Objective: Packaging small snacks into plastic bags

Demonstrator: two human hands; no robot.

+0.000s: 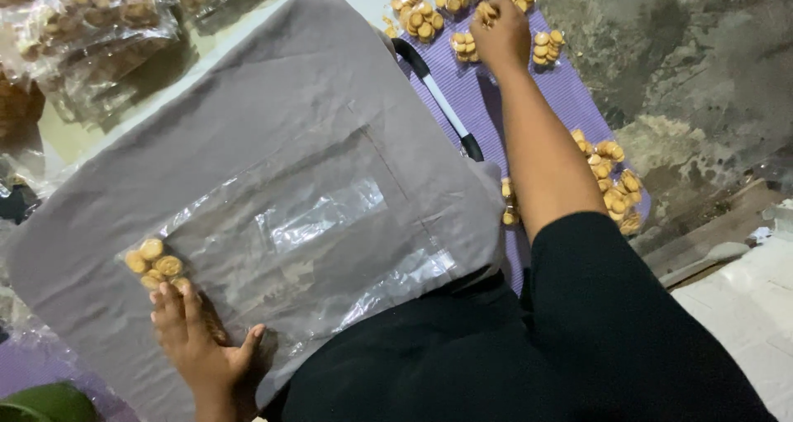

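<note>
While the head camera looks down over a black-clothed lap, the left hand (pixel 194 339) lies flat, fingers spread, on a clear plastic bag (pixel 306 232) that rests on a grey cloth (pixel 273 83) draped across the person's lap. The fingertips touch a small cluster of round golden biscuits (pixel 153 263) sitting inside the bag's near-left corner. The right hand (pixel 500 30) is stretched well away to the far side, its grip closed around a few biscuits just above a purple ribbed mat (pixel 479 100) on the floor. Small heaps of biscuits (pixel 429 13) lie in rows on that mat around the hand, with more heaps (pixel 611 182) along the mat's right edge beside the forearm. A black-and-white handle (pixel 438 96) runs between cloth and mat. Filled clear packets (pixel 99 17) are stacked at the upper left.
</note>
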